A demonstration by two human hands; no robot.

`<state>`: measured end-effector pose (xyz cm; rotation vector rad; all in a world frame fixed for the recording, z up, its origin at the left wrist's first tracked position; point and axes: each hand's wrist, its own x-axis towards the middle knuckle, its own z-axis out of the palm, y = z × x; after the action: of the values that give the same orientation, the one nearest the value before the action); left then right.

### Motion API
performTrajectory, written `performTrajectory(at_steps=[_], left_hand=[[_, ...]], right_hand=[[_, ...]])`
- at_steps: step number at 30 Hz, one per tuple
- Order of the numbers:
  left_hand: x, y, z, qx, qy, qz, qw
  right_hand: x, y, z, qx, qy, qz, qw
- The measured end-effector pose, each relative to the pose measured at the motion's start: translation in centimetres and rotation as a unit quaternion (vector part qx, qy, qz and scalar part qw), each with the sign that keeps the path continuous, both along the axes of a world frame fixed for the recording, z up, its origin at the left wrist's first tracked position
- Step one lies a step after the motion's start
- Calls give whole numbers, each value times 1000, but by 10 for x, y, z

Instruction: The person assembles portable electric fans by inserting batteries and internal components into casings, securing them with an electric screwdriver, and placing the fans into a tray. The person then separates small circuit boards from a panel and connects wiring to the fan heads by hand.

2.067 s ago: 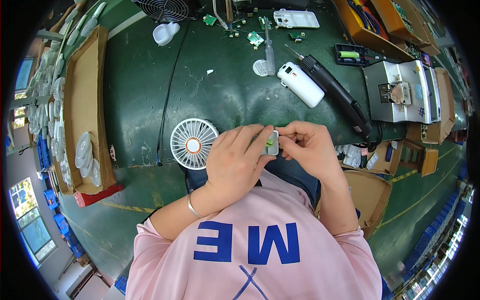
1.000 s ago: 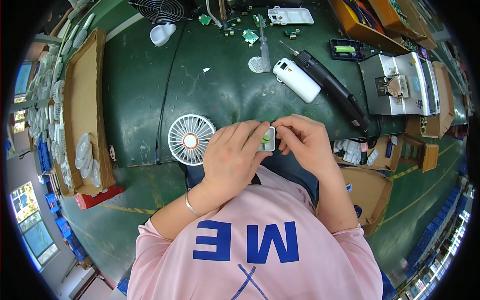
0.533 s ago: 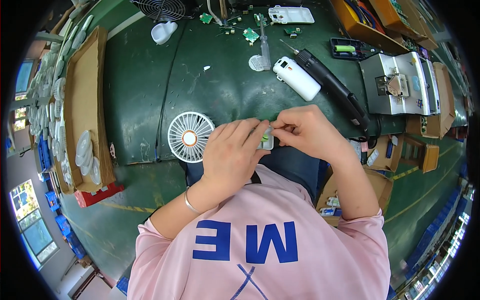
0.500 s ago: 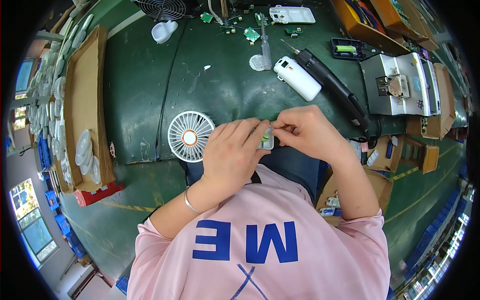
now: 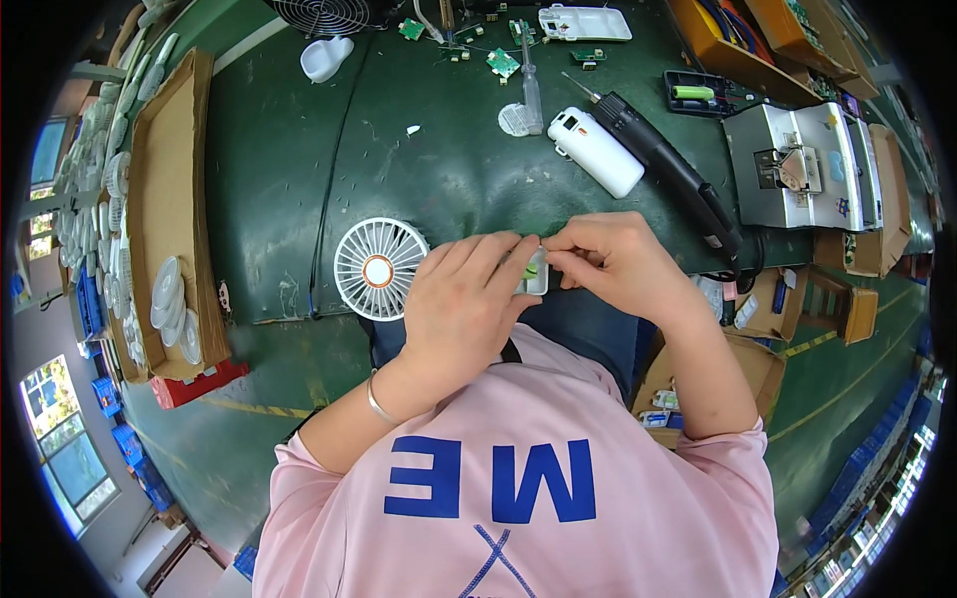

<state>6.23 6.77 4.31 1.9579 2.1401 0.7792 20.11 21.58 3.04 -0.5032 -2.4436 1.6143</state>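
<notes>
A small white handheld fan (image 5: 382,270) with an orange ring at its hub lies sideways at the table's near edge. My left hand (image 5: 461,299) is wrapped over its handle and hides most of it. Past my left fingers shows the white handle end (image 5: 538,283), uncovered, with something green inside. My right hand (image 5: 606,261) is closed in a pinch at that end's far edge, thumb against forefinger. Whatever sits between those fingertips is too small or hidden to name.
Beyond my right hand lie a white casing (image 5: 598,154), a black electric screwdriver (image 5: 663,164) and a clear-handled screwdriver (image 5: 531,100). Small green circuit boards (image 5: 502,64) are scattered at the back. A metal fixture (image 5: 788,169) stands right; a cardboard tray (image 5: 169,209) with fan covers is left.
My right fingers have shifted very slightly at the handle end. The left hand keeps its hold on the fan, and the view has moved a little.
</notes>
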Motion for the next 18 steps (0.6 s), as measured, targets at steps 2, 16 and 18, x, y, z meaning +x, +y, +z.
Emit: performTrajectory(at_steps=[2, 16, 18], left_hand=[[0, 0, 1, -1, 1, -2, 1000], [0, 0, 3, -3, 10, -11, 1000], [-1, -1, 4, -29, 28, -14, 999]], right_hand=[[-1, -1, 0, 27, 6, 4, 1000], [0, -7, -10, 169, 74, 2, 983], [-1, -9, -9, 191, 58, -3, 980]])
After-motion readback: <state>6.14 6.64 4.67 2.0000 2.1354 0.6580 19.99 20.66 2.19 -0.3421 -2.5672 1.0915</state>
